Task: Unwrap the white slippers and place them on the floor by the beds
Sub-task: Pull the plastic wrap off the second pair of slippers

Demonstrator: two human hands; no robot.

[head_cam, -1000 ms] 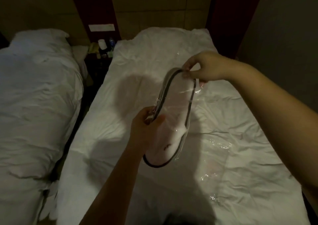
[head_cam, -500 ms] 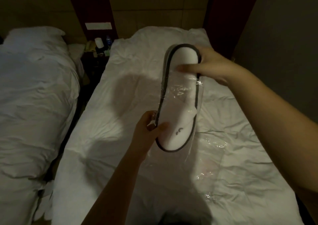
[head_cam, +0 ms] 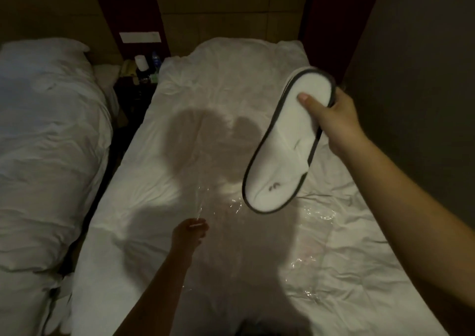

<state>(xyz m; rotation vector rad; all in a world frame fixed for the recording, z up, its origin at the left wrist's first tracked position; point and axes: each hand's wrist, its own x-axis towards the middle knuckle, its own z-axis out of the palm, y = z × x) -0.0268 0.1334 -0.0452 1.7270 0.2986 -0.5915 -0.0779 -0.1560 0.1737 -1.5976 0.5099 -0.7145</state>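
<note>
White slippers [head_cam: 279, 145] with dark edging, stacked flat as a pair, hang in the air above the right bed [head_cam: 195, 109]. My right hand [head_cam: 331, 114] grips them near the heel end, thumb on top. They are bare, out of their wrapper. My left hand [head_cam: 189, 235] is lower, near the middle of the bed, pinching the clear plastic wrapper [head_cam: 205, 207], which trails up and to the right over the sheet. More clear plastic [head_cam: 318, 213] lies crumpled on the bed to the right.
A second bed [head_cam: 48, 140] with a pillow stands to the left, with a narrow dark gap of floor [head_cam: 120, 135] between them. A nightstand [head_cam: 136, 86] with a cup, a bottle and small items sits at the head of the gap. A wall [head_cam: 411, 78] runs along the right.
My right hand has pulled the slippers up and to the right, out of the plastic. My left hand has dropped toward the bed, keeping hold of the empty wrapper.
</note>
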